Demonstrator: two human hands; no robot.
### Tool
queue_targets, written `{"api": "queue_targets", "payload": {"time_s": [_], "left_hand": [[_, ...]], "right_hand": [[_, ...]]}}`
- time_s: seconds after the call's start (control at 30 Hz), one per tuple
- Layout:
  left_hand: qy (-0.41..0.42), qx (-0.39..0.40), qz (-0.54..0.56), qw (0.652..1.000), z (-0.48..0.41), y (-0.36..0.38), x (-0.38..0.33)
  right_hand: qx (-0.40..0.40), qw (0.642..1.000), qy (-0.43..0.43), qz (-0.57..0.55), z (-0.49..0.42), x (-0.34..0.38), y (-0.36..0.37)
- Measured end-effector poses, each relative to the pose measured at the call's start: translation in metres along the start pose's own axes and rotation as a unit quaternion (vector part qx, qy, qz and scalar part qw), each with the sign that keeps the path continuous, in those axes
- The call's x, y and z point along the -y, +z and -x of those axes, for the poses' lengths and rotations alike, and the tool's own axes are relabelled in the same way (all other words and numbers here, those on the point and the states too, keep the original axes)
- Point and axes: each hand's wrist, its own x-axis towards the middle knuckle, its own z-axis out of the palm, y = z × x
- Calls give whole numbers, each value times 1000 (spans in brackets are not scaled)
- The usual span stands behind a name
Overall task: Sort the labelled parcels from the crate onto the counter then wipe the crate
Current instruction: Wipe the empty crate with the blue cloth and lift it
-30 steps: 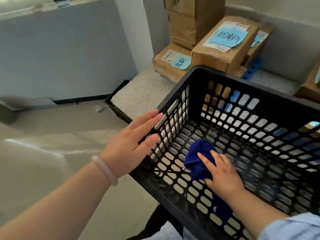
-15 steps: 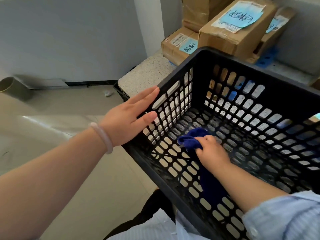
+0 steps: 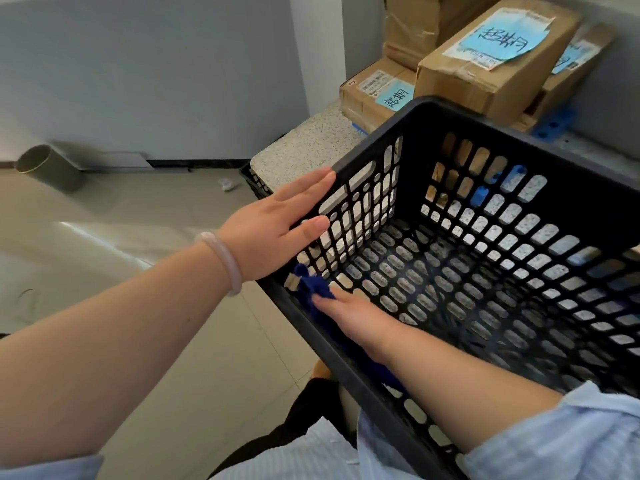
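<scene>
The black perforated crate (image 3: 519, 140) sits tilted at the counter's edge and holds no parcels. My left hand (image 3: 273, 226) lies flat with straight fingers against the outside of its left wall. Inside, my right hand (image 3: 353, 315) presses a dark blue cloth (image 3: 311, 285) into the near left corner, where wall meets floor. The cloth trails back under my forearm. Behind the crate, on the speckled counter (image 3: 304, 147), stand cardboard parcels with blue handwritten labels: a large one (image 3: 485, 71) and a smaller one (image 3: 374, 95).
More cardboard boxes are stacked at the back (image 3: 415, 26) and to the right (image 3: 571, 71). A blue plastic piece (image 3: 554, 123) lies beside them. A grey tube (image 3: 48, 166) rests on the tiled floor at the left, near the wall.
My right hand has slid the cloth from the middle of the crate floor toward the near left corner. My left hand stays on the crate's left wall. The view shifted slightly.
</scene>
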Motion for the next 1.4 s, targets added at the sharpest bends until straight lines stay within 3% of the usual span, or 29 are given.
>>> {"api": "queue_targets", "payload": {"time_s": [0.2,0.3,0.43,0.53,0.63,0.7,0.77,0.83,1.07,1.2,1.4], "left_hand": [[3,-3,43,999,0,0,2],[-3,-14,122,992,0,1,6],[0,-15,137,990,-1,5,10],[0,-14,119,993,-1,4,9],[-5,-8,103,995,0,2,5],[-7,-10,92,996,1,1,3],[-9,-10,86,996,1,0,0],[-10,-9,79,997,1,-1,-3],[-19,-12,85,996,2,-1,-6],[-24,-9,83,996,1,0,-3],[-32,-14,91,995,2,1,-3]], "right_hand": [[36,988,-89,-118,36,39,-1],[43,982,-152,-101,46,44,4],[-43,972,-218,81,27,14,7],[-70,961,-117,240,13,-12,-5],[-67,907,-21,415,5,-34,-12],[-59,927,0,371,5,-35,-13],[-50,969,3,242,13,-28,-14],[-46,988,3,144,30,-15,-16],[7,990,-141,-28,103,39,-10],[-21,979,-187,80,112,29,-8],[-51,939,-19,339,62,-42,-24]]}}
